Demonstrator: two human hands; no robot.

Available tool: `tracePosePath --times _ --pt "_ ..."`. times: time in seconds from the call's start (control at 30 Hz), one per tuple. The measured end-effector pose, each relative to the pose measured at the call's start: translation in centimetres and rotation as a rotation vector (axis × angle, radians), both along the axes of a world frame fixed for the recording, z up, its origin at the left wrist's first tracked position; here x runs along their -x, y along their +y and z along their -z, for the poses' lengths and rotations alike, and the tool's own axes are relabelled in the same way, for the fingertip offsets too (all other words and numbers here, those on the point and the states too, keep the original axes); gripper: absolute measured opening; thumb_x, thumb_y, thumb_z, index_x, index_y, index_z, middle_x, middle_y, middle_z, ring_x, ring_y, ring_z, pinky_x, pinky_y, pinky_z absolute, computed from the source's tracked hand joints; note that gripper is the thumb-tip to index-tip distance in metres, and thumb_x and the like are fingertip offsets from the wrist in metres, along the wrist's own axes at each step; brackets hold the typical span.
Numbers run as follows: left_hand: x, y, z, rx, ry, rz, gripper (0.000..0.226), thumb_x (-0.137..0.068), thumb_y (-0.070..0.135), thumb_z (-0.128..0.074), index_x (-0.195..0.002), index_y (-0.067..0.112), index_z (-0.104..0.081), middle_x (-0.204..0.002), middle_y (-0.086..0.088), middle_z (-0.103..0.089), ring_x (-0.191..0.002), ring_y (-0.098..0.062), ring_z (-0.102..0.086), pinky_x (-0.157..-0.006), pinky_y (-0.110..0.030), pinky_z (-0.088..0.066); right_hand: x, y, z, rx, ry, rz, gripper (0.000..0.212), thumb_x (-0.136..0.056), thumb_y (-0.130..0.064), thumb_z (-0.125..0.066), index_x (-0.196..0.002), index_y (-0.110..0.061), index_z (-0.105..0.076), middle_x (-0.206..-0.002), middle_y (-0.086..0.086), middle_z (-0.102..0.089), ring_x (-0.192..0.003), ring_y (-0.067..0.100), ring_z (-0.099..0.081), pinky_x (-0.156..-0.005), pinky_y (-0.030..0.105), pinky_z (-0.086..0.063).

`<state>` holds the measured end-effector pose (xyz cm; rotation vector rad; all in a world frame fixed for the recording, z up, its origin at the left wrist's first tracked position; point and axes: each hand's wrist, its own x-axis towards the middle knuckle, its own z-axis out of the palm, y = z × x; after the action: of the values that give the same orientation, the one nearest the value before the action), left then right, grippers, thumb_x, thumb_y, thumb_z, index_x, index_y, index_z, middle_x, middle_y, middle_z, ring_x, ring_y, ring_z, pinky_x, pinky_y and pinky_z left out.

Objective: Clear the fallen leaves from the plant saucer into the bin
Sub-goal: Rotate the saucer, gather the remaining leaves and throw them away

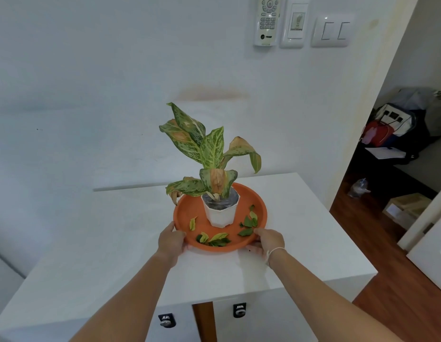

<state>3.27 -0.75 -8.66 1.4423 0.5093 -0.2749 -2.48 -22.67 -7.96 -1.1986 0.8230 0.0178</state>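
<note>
A round orange saucer [183,213] sits on a white cabinet top [115,243]. In its middle stands a white pot [220,214] with a speckled green plant [209,149]. Several fallen leaves lie in the saucer: a yellow one at the left [193,223], a cluster at the front [215,239], another cluster at the right [249,222]. My left hand [170,239] grips the saucer's front left rim. My right hand [268,241] grips its front right rim. No bin is in view.
A wall stands close behind the plant, with a remote holder [267,21] and switches [331,30] high up. At the right, a doorway opens onto a wooden floor [377,233] with bags [392,124] and a box [404,206]. The cabinet's front edge carries two locks [239,310].
</note>
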Motion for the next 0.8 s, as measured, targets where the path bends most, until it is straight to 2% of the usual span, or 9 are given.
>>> tracePosePath --times 0.1,0.17,0.2,0.27,0.33,0.47,0.53,0.63,0.8 --pt "0.1 0.0 -0.1 -0.035 0.0 0.005 0.065 -0.089 -0.005 -0.04 -0.148 0.016 -0.026 -0.136 -0.011 -0.052 -0.106 -0.034 -0.062 -0.088 -0.05 -0.055 -0.3 -0.1 0.5 0.018 -0.006 0.005 0.009 -0.087 -0.002 -0.053 -0.079 0.002 -0.055 -0.071 0.018 -0.061 -0.059 0.03 -0.062 -0.043 0.032 -0.057" --pt "0.3 -0.1 -0.4 -0.114 -0.016 0.023 0.062 -0.089 -0.002 -0.042 -0.147 0.016 -0.03 -0.132 -0.011 -0.054 -0.102 -0.033 -0.063 -0.083 -0.045 -0.057 -0.4 0.1 0.6 0.058 -0.012 0.009 0.012 -0.085 -0.004 -0.055 -0.093 0.005 -0.058 -0.083 0.021 -0.065 -0.07 0.034 -0.066 -0.055 0.038 -0.061" --pt "0.5 -0.2 -0.5 -0.193 -0.051 0.049 0.058 -0.088 0.0 -0.042 -0.144 0.015 -0.035 -0.129 -0.011 -0.055 -0.102 -0.033 -0.062 -0.082 -0.044 -0.057 -0.5 0.1 0.6 0.116 -0.003 0.015 0.024 -0.082 -0.006 -0.057 -0.105 0.003 -0.058 -0.094 0.021 -0.067 -0.08 0.035 -0.067 -0.065 0.04 -0.061" --pt "0.8 -0.4 -0.8 -0.457 -0.157 0.126 0.049 -0.088 0.008 -0.044 -0.136 0.012 -0.046 -0.123 -0.014 -0.054 -0.102 -0.032 -0.059 -0.082 -0.039 -0.054 -0.4 0.1 0.4 0.291 0.005 0.019 0.044 -0.082 -0.011 -0.058 -0.124 -0.004 -0.052 -0.11 0.014 -0.063 -0.093 0.029 -0.061 -0.077 0.034 -0.052" --pt "1.0 -0.4 -1.0 -0.752 -0.242 0.216 0.051 -0.088 0.021 -0.047 -0.138 0.015 -0.042 -0.132 -0.016 -0.044 -0.114 -0.034 -0.052 -0.091 -0.038 -0.048 -0.3 -0.1 -0.2 0.479 -0.037 -0.027 0.057 -0.084 -0.019 -0.06 -0.138 -0.011 -0.041 -0.126 0.011 -0.055 -0.105 0.027 -0.056 -0.084 0.033 -0.045" --pt "0.6 -0.7 -1.5 -1.164 -0.371 0.497 0.074 -0.083 0.052 -0.051 -0.145 0.018 -0.03 -0.15 -0.011 -0.033 -0.136 -0.032 -0.033 -0.11 -0.043 -0.033 -1.3 -0.7 -1.3 0.893 -0.146 -0.329 0.08 -0.076 -0.038 -0.069 -0.145 -0.019 -0.033 -0.145 0.005 -0.038 -0.134 0.027 -0.04 -0.104 0.038 -0.04" --pt "0.3 -1.2 -1.6 -1.314 -0.36 0.687 0.089 -0.076 0.066 -0.048 -0.148 0.019 -0.024 -0.155 -0.008 -0.026 -0.144 -0.031 -0.021 -0.117 -0.048 -0.017 -2.2 -1.1 -1.6 1.08 -0.041 -0.603 0.097 -0.073 -0.05 -0.068 -0.151 -0.019 -0.019 -0.156 0.005 -0.025 -0.144 0.027 -0.023 -0.116 0.043 -0.028" --pt "0.0 -2.0 -1.8 -1.404 -0.256 0.874 0.107 -0.068 0.08 -0.043 -0.151 0.019 -0.013 -0.159 -0.009 -0.015 -0.148 -0.033 -0.007 -0.119 -0.049 -0.004 -3.4 -1.5 -2.1 1.374 0.13 -0.916 0.107 -0.073 -0.062 -0.062 -0.153 -0.02 -0.004 -0.162 0.002 -0.005 -0.15 0.027 0.001 -0.121 0.048 -0.005" --pt "-0.5 -3.1 -2.0 -1.464 -0.168 0.937 0.123 -0.061 0.086 -0.043 -0.152 0.015 -0.002 -0.161 -0.016 -0.004 -0.149 -0.035 0.001 -0.12 -0.046 0.0 -4.7 -1.8 -2.0 1.493 0.225 -1.067 0.113 -0.071 -0.064 -0.061 -0.153 -0.019 0.001 -0.163 0.004 0.0 -0.15 0.026 0.006 -0.12 0.048 0.003"
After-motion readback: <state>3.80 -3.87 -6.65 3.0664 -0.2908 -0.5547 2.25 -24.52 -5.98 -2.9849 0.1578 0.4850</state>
